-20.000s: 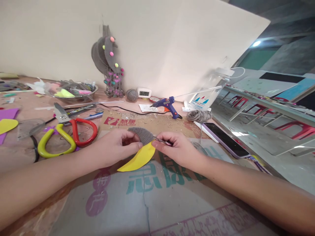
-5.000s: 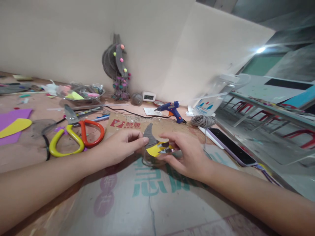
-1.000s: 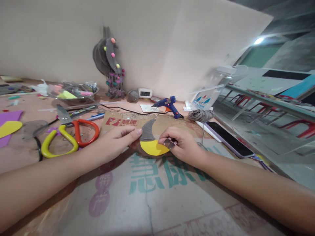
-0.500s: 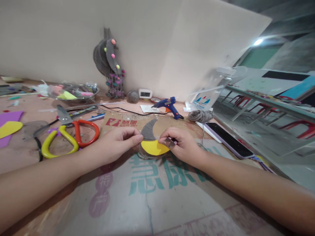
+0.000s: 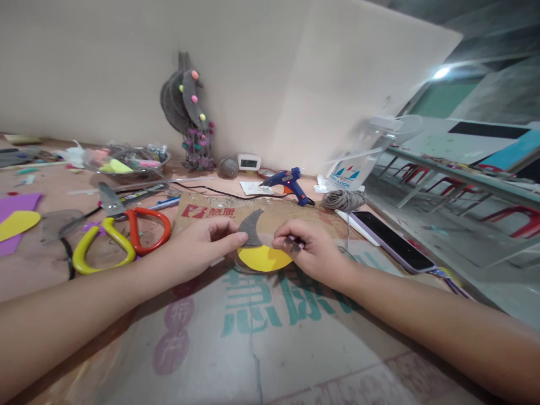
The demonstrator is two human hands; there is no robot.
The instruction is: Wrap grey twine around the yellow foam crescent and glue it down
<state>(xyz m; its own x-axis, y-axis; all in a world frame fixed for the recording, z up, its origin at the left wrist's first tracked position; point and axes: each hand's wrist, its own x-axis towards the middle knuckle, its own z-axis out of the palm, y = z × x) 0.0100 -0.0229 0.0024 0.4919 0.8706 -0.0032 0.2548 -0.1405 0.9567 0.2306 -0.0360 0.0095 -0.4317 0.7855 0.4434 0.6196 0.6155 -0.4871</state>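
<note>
Counter [image 5: 34,275]: carries everything here; a cardboard sheet [image 5: 202,349] lies on it under the work.
Left hand [image 5: 211,242]: thumb and fingers closed in a pinch on the outer left edge of the crescent; the other fingers curl loosely.
Right hand [image 5: 310,244]: fingers curled in around a small metal tool, thumb and forefinger pinched together at the crescent's inner edge; whether they grip the sheet or a strand, I cannot tell.
Crescent [image 5: 264,259]: between the two hands, over the cardboard, horn pointing away; bare yellow nearest the person, grey beyond; likely very light, thin and bendy, so a hard squeeze could crease it; best held flat by the broad middle, the narrow tip seeming weakest.
Grey yarn [image 5: 250,228]: wound in close rows over the far half; probably soft and grippy, yet apt to slide toward the taper; a thumb across the last rows should keep them snug.
Metal tool [image 5: 294,244]: mostly hidden in the palm; looks hard, perhaps sharp; better kept off the strands.
</note>
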